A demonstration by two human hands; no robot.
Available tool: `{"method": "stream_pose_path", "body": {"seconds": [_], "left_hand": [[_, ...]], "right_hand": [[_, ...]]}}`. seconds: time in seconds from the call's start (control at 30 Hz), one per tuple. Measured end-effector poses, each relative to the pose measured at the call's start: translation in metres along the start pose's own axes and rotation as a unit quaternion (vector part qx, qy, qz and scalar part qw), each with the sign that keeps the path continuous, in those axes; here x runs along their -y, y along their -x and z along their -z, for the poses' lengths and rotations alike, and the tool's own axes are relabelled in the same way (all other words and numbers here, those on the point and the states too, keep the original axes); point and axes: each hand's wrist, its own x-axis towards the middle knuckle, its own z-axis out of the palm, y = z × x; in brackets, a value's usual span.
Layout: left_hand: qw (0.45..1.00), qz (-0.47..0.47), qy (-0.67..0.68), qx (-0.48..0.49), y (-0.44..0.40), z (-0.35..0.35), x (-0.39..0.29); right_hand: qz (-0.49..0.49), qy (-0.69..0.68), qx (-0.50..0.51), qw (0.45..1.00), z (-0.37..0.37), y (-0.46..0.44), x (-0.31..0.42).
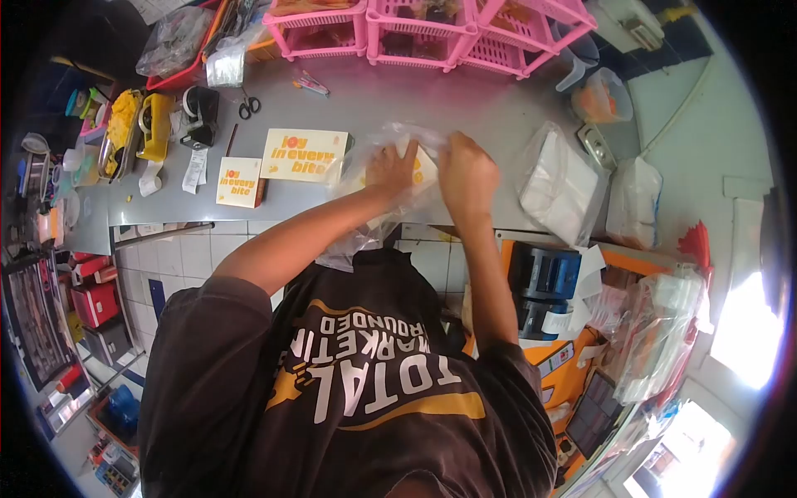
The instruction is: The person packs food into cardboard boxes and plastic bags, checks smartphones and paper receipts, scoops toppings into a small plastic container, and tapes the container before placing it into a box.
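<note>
Two hands busy rn near the front edge of the tabletop (357, 95). Left hand (390, 170) is palm down w/ fingers spread, pressing on a cream box (426, 162) & not gripping anything afaict. Right hand (471, 178) is curled nearly closed, looks like it's pinching a clear bag (357, 232) by its edge, tho the fingertips are mostly hidden. Box sits between the hands w/ film over & around it; can't tell if it's fully inside. Some loose plastic droops past the front edge.

Tips imo: flat left palm = good, steadies the box w/o denting the lid. For the right, pinch a doubled fold of film, bc thin plastic prob rips if you yank at 1 pt. Pull level along the box's side, not up, so the corners don't snag. Do 1 corner at a time, then smooth trapped air out w/ the palm. Box is close to the front edge, so dragging it twd you could tip it.

FYI large box (305, 154) & small box (240, 182) w/ similar print are off to the left, bag stack (558, 183) to the right.
</note>
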Motion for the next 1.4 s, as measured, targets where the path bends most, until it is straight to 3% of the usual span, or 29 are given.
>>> {"method": "stream_pose_path", "body": {"seconds": [0.03,0.1,0.13,0.17,0.2,0.23,0.27,0.3,0.33,0.37,0.4,0.43,0.5,0.53,0.57,0.6,0.67,0.7,0.77,0.83,0.9,1.0,1.07,1.13,1.17,1.23,1.33,1.37,1.4], "left_hand": [[1.0,0.0,0.007,0.003,-0.005,-0.01,0.004],[0.98,-0.095,-0.076,-0.156,-0.023,-0.056,0.016],[0.981,-0.095,-0.071,-0.152,-0.036,-0.073,0.02],[0.982,-0.138,0.117,-0.052,-0.055,-0.085,0.026],[0.937,-0.171,0.3,0.056,-0.06,-0.093,0.032],[0.937,-0.163,0.303,0.06,-0.041,-0.066,0.03],[0.979,-0.187,0.074,0.022,-0.006,-0.007,0.019],[0.966,-0.201,-0.159,-0.013,0.013,0.026,0.013],[0.971,-0.188,-0.092,0.118,0.015,0.019,0.029],[0.954,-0.189,-0.097,0.212,0.026,0.037,0.041],[0.929,-0.186,-0.099,0.305,0.038,0.055,0.053],[0.891,-0.201,-0.174,0.367,0.067,0.111,0.05],[0.907,-0.255,0.025,0.335,0.096,0.167,0.073],[0.902,-0.195,0.223,0.315,0.096,0.182,0.087],[0.857,-0.126,0.411,0.283,0.088,0.191,0.104],[0.919,-0.136,0.327,0.17,0.066,0.191,0.132],[0.959,-0.144,0.237,0.053,0.039,0.152,0.177],[0.985,-0.163,0.02,-0.048,0.029,0.113,0.193],[0.953,-0.169,-0.197,-0.153,0.011,0.075,0.199],[0.961,-0.159,-0.226,-0.025,0.002,0.069,0.189],[0.965,-0.159,-0.206,-0.018,0.006,0.07,0.188],[0.995,-0.052,0.018,-0.079,0.02,0.102,0.173],[0.976,-0.065,0.1,-0.18,0.048,0.137,0.15],[0.922,-0.142,0.284,-0.219,0.079,0.185,0.105],[0.922,-0.142,0.285,-0.219,0.093,0.2,0.08],[0.812,-0.096,0.552,-0.162,0.111,0.214,0.031],[0.783,-0.175,0.567,-0.184,0.093,0.17,-0.008],[0.785,-0.257,0.474,-0.307,0.077,0.149,-0.017],[0.819,-0.242,0.389,-0.345,0.071,0.135,-0.019]], "right_hand": [[-0.044,0.007,0.012,0.999,0.018,0.002,0.0],[-0.098,0.057,-0.002,0.994,0.05,0.009,0.003],[-0.107,0.101,-0.033,0.989,0.059,0.008,0.004],[-0.104,0.103,-0.032,0.989,0.066,0.0,0.012],[-0.048,0.066,-0.079,0.994,0.073,-0.004,0.022],[0.007,0.025,-0.124,0.992,0.074,-0.007,0.028],[0.043,-0.025,-0.124,0.991,0.072,-0.01,0.027],[0.045,-0.03,-0.115,0.992,0.079,-0.011,0.022],[-0.04,-0.234,0.051,0.97,0.091,-0.013,0.013],[-0.121,-0.419,0.213,0.874,0.099,-0.018,0.001],[-0.146,-0.573,0.316,0.742,0.1,-0.023,-0.015],[-0.143,-0.575,0.322,0.739,0.1,-0.03,-0.022],[-0.176,-0.532,0.53,0.636,0.105,-0.047,-0.031],[-0.056,-0.469,0.496,0.729,0.112,-0.052,-0.016],[-0.055,-0.472,0.499,0.725,0.108,-0.054,-0.012],[-0.1,-0.502,0.45,0.732,0.102,-0.056,-0.01],[-0.139,-0.584,0.342,0.723,0.09,-0.059,-0.011],[-0.137,-0.582,0.342,0.725,0.089,-0.06,-0.008],[-0.107,-0.531,0.247,0.803,0.088,-0.065,-0.001],[-0.11,-0.53,0.268,0.797,0.094,-0.071,-0.004],[-0.104,-0.504,0.304,0.802,0.097,-0.072,-0.006],[-0.083,-0.487,0.301,0.816,0.094,-0.076,-0.016],[-0.095,-0.494,0.311,0.806,0.093,-0.078,-0.023],[-0.11,-0.498,0.328,0.795,0.093,-0.08,-0.028],[-0.119,-0.508,0.346,0.78,0.092,-0.083,-0.028],[-0.125,-0.515,0.368,0.764,0.094,-0.084,-0.028],[-0.151,-0.561,0.372,0.723,0.092,-0.083,-0.029],[-0.179,-0.591,0.351,0.704,0.088,-0.083,-0.036],[-0.207,-0.618,0.328,0.684,0.084,-0.082,-0.042]]}}
